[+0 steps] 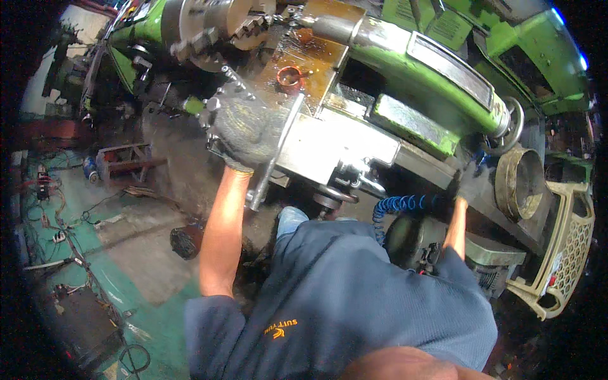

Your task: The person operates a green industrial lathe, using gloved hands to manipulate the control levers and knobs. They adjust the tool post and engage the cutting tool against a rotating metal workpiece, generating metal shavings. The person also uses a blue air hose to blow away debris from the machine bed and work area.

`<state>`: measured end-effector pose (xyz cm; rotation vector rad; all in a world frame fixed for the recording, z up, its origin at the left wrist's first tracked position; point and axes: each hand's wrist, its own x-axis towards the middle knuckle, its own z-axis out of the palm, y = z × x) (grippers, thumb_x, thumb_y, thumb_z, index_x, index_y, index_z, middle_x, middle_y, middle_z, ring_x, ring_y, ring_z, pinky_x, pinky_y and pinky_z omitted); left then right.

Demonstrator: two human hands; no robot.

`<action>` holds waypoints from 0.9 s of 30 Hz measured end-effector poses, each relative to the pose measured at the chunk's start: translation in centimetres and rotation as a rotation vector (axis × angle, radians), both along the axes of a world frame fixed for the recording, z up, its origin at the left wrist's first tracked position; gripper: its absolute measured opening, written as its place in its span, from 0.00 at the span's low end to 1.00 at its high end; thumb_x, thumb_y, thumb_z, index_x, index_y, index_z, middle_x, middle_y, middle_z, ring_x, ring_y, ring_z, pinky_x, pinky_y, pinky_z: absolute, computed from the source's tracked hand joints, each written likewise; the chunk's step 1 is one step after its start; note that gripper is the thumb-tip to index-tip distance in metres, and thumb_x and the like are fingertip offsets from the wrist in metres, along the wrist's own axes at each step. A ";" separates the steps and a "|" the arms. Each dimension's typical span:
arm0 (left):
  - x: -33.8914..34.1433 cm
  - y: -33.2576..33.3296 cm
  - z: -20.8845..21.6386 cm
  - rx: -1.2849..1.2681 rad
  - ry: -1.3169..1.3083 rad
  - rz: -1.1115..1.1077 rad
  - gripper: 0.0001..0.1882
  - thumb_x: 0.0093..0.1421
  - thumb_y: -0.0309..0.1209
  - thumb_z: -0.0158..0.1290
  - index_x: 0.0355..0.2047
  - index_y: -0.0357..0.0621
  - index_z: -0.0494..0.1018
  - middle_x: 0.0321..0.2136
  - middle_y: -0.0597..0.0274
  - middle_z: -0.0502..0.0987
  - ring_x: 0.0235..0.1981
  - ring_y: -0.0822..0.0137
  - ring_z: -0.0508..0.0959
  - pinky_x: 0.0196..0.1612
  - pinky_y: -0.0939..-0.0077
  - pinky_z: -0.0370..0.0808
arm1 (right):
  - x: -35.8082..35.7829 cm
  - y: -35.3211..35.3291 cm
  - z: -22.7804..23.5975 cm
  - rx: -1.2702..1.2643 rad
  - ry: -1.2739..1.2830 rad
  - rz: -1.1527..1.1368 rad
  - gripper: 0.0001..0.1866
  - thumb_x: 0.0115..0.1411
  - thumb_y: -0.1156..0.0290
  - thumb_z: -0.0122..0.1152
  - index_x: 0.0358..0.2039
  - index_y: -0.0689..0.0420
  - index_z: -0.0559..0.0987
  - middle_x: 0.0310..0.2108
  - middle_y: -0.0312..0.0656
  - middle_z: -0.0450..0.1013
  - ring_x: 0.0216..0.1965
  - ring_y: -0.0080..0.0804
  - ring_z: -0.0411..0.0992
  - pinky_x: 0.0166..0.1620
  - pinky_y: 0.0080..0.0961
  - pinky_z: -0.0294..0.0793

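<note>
In the head view, the person's left hand [249,132], in a grey-olive fabric work glove, lies over a dark metal tool post studded with bolts [214,114]. The glove hides much of the post, and I cannot tell how far its fingers are bent or whether they grip. The tool post sits at the left end of a bright, flat metal slide [339,144]. Just right of the glove, a long, straight steel lever [283,144] slants across the slide's left part.

Beyond the slide, a brown, oily metal plate [307,56] carries an orange-red ring [290,76]. A large, round steel chuck [202,25] stands at the upper left, and a green tailstock with a rounded body [430,79] runs toward a bright metal handwheel [514,123] at the right.

The right hand [470,183], in a dark glove, is well apart from the left, near the lathe's right end. A small blue object [481,156] shows at its fingers; whether they close on it, I cannot tell. A coiled blue hose [405,203] hangs left of this hand, and a wide, dull metal ring [512,182] stands to its right.
</note>
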<state>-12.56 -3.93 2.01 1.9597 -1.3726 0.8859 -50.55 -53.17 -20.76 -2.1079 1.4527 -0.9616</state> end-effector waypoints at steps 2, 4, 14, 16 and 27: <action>0.1 1.0 -1.6 0.064 0.111 0.043 0.04 0.49 0.31 0.64 0.27 0.50 0.82 0.26 0.62 0.80 0.31 0.55 0.78 0.42 0.57 0.74 | 4.6 7.6 4.3 0.007 -0.059 0.189 0.21 0.62 0.60 0.70 0.50 0.61 0.81 0.44 0.46 0.81 0.47 0.39 0.78 0.52 0.34 0.76; 0.4 0.9 -1.7 0.150 0.049 0.080 0.05 0.49 0.35 0.64 0.26 0.51 0.81 0.25 0.63 0.79 0.28 0.56 0.78 0.37 0.57 0.74 | 10.8 13.6 7.0 0.043 0.053 0.322 0.21 0.62 0.59 0.70 0.50 0.61 0.82 0.47 0.47 0.81 0.48 0.38 0.78 0.52 0.34 0.77; 3.1 2.2 -9.6 0.163 0.037 -0.045 0.19 0.58 0.39 0.62 0.48 0.48 0.80 0.39 0.66 0.83 0.41 0.62 0.83 0.47 0.62 0.80 | 39.1 27.5 12.3 0.262 -0.111 0.932 0.23 0.63 0.51 0.68 0.52 0.51 0.82 0.38 0.50 0.83 0.39 0.41 0.83 0.45 0.37 0.80; 3.0 1.6 -6.3 0.120 0.000 -0.049 0.10 0.57 0.39 0.62 0.36 0.51 0.77 0.29 0.66 0.78 0.31 0.61 0.78 0.37 0.60 0.74 | 39.7 28.4 13.3 0.271 -0.153 0.904 0.18 0.65 0.54 0.66 0.48 0.52 0.83 0.36 0.49 0.83 0.37 0.40 0.83 0.44 0.37 0.80; 2.6 0.4 -1.4 -0.088 0.034 -0.218 0.11 0.54 0.39 0.62 0.20 0.59 0.72 0.16 0.67 0.67 0.18 0.62 0.72 0.20 0.59 0.65 | 37.8 29.5 16.9 0.099 -0.111 0.731 0.14 0.68 0.59 0.64 0.43 0.56 0.83 0.32 0.51 0.82 0.34 0.38 0.83 0.39 0.34 0.80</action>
